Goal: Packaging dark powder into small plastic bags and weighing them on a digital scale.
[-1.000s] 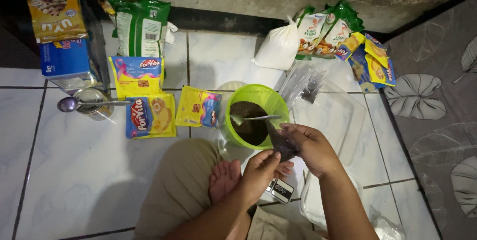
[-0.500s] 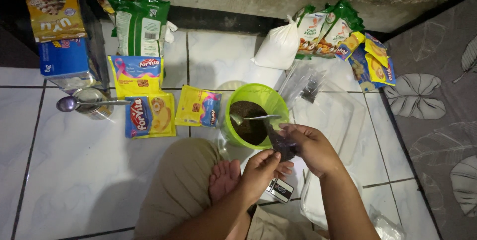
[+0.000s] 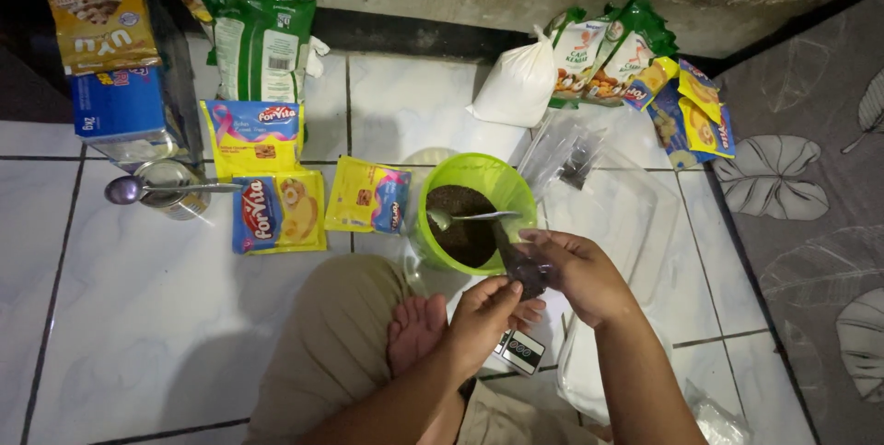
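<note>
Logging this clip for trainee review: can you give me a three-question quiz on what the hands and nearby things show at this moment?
1. True or false: the spoon in the green bowl is held by one of the hands.
2. What do the left hand and right hand hold between them? A) a small clear bag of dark grains B) a blue box C) a tin can
3. What colour is the filling of the green bowl?

Key
1. False: the spoon lies across the bowl, with no hand on it.
2. A.
3. Dark brown.
</note>
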